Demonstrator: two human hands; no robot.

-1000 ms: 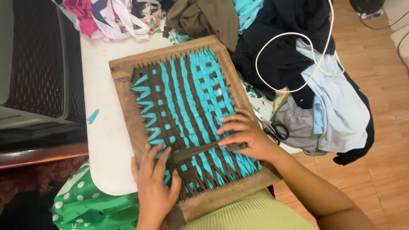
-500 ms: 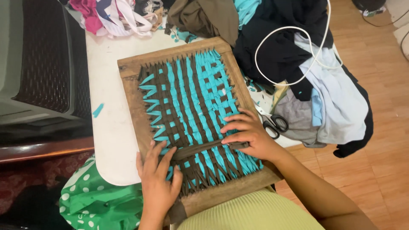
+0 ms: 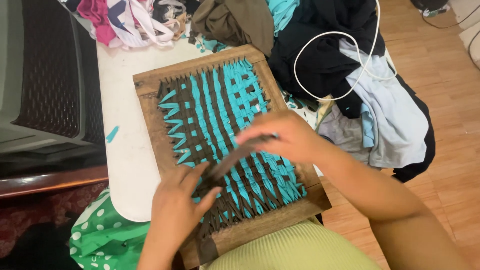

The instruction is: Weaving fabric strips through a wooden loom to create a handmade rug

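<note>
Right hand (image 3: 287, 137) newly lifted, gripping dark strip (image 3: 235, 159)

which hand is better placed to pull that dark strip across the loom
Right, probably. The right hand is raised over the wooden loom, pinching the dark strip. The left hand lies flat on the weave.

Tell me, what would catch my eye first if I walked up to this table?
First the wooden weaving frame in the middle of the white table, filled with turquoise and dark brown fabric strips in a checker pattern. The left hand lies on the weave near its lower edge while the right hand draws a dark strip above it. Behind, to the right, lies a heap of clothes with a white cord looped over it.
</note>
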